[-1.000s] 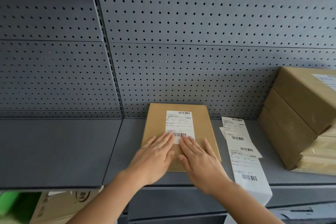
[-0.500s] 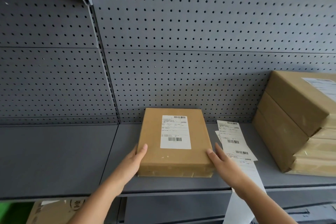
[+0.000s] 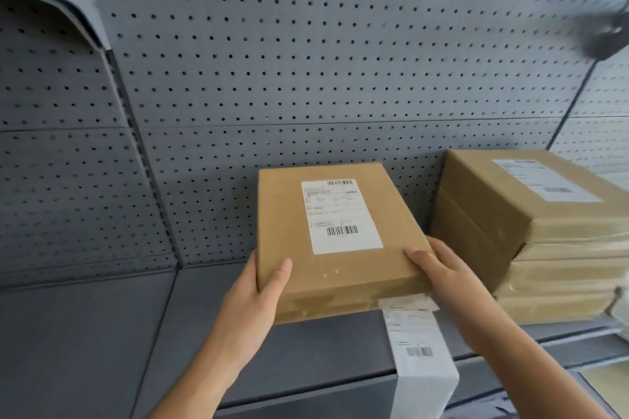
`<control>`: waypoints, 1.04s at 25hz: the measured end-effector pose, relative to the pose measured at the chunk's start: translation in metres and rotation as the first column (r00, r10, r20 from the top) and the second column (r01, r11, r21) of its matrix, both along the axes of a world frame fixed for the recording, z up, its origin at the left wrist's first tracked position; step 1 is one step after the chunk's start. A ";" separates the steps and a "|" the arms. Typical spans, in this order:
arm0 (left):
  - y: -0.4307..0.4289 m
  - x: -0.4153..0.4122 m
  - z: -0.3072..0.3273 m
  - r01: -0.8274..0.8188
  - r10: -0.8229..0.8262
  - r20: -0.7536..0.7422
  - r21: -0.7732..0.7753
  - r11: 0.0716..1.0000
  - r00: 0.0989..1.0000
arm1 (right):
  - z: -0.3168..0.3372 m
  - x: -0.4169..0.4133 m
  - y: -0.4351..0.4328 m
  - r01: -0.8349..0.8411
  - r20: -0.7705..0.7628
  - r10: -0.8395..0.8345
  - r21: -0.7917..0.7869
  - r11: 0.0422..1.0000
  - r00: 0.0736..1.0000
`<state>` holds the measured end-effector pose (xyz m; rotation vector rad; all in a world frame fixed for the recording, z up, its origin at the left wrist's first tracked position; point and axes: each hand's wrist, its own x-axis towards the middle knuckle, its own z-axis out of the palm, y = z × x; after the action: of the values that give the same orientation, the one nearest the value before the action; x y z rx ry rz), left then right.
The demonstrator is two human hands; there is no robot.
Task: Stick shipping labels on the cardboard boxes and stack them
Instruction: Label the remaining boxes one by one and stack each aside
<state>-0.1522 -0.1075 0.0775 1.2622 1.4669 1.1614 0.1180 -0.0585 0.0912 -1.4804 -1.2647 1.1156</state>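
Both hands grip a labelled box above the shelf.

The left hand and right hand clasp the box at its near corners, thumbs on top, beside the stack of boxes; a strip of labels hangs over the shelf edge.

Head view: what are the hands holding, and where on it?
The labelled box, left hand at its near-left corner, right hand at its near-right corner.

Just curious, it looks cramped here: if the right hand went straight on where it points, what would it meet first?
The cardboard box that the right hand grips at its near corner. Beyond that, probably the pegboard wall, though depth is hard to judge.
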 end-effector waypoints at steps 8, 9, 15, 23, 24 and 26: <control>0.029 0.097 0.094 0.328 -0.315 -0.091 0.201 0.923 0.945 | 0.107 0.111 0.004 0.239 0.013 -0.256 0.319 0.917 0.967; 0.035 0.111 0.101 0.360 -0.343 -0.111 0.217 0.907 0.933 | 0.116 0.126 0.006 0.264 0.005 -0.283 0.340 0.903 0.959; 0.089 0.199 0.115 0.474 -0.426 -0.230 0.225 0.851 0.875 | 0.144 0.220 0.028 0.374 -0.012 -0.393 0.339 0.863 0.919; 0.140 0.296 0.106 0.456 -0.379 -0.342 0.181 0.871 0.860 | 0.124 0.316 0.092 0.460 -0.042 -0.466 0.255 0.850 0.884; 0.144 0.303 0.103 0.448 -0.364 -0.367 0.174 0.877 0.856 | 0.121 0.323 0.098 0.463 -0.045 -0.467 0.242 0.853 0.883; 0.147 0.311 0.095 0.432 -0.338 -0.407 0.164 0.887 0.849 | 0.112 0.334 0.106 0.455 -0.020 -0.461 0.210 0.866 0.887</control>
<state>0.1591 0.0396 0.1726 1.9397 1.2553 0.8798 0.4521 0.0475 0.2033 -1.5326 -0.9423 0.6251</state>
